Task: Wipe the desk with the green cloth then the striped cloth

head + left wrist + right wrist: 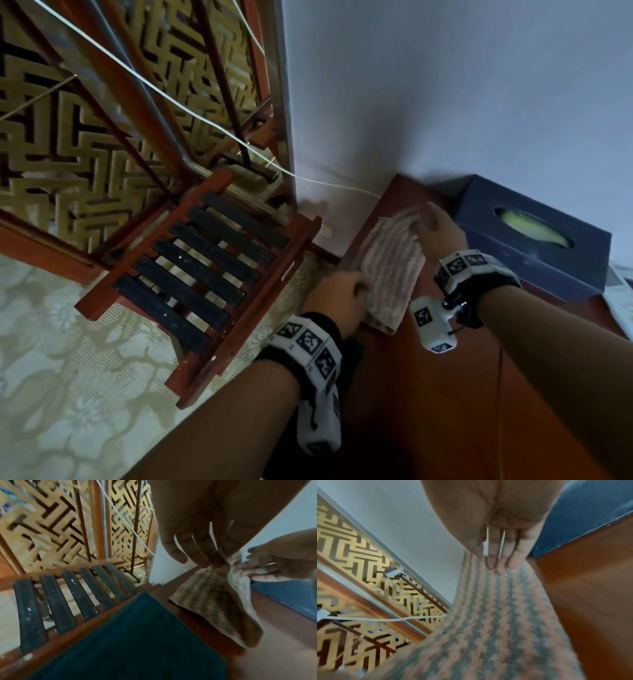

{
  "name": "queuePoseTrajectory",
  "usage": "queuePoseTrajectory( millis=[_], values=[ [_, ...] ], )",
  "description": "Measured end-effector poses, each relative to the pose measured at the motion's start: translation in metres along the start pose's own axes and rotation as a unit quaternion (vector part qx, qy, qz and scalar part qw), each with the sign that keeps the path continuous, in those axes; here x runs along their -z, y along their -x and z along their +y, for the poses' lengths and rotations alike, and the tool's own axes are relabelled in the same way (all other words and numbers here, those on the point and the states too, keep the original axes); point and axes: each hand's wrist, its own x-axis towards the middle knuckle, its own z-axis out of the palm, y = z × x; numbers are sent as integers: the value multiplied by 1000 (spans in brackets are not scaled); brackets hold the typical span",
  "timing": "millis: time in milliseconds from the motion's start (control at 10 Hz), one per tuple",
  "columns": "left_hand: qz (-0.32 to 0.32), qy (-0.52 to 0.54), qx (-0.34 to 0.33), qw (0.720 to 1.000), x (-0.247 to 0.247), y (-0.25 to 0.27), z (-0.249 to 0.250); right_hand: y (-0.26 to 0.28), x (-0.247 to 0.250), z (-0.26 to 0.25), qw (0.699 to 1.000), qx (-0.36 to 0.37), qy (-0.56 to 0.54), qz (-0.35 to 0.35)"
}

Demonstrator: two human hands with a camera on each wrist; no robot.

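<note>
The striped cloth is held up over the back corner of the desk, stretched between both hands. The left hand pinches its near edge between fingertips and thumb; the right hand grasps the far end, fingers lying along the fabric. The green cloth lies flat on the desk's near-left edge, so the green pass looks done.

To do this step well, it probably pays to fold or spread the striped cloth flat, lay it on the wood and press with an open palm — then sweep in long overlapping strokes away from the wall.

A dark blue tissue box sits just beside the right hand against the wall and blocks that strip of desk. The green cloth covers another patch — both likely need shifting. A slatted wooden rack stands on the floor to the left, close to the desk's edge.
</note>
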Motion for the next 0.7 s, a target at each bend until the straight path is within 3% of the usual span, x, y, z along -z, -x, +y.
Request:
queuePoseTrajectory(
  millis=[100,200,300,400,600,700],
  values=[
    [-11,-174,19,984,2,-10,-18,14,-12,6,996,-12,67,-58],
    [-98,-292,-36,951,-10,-8,-23,31,-22,26,969,66,222,-85],
    [-157,-329,-26,931,-20,-5,-26,48,-28,38,938,85,307,-136],
    [-154,-330,4,931,-21,0,-33,64,-37,43,922,92,335,-174],
    [-148,-343,-2,927,-11,4,-42,78,-40,37,907,100,356,-203],
    [-126,-326,-28,936,-6,7,-34,85,-26,38,926,83,329,-164]
  ],
)
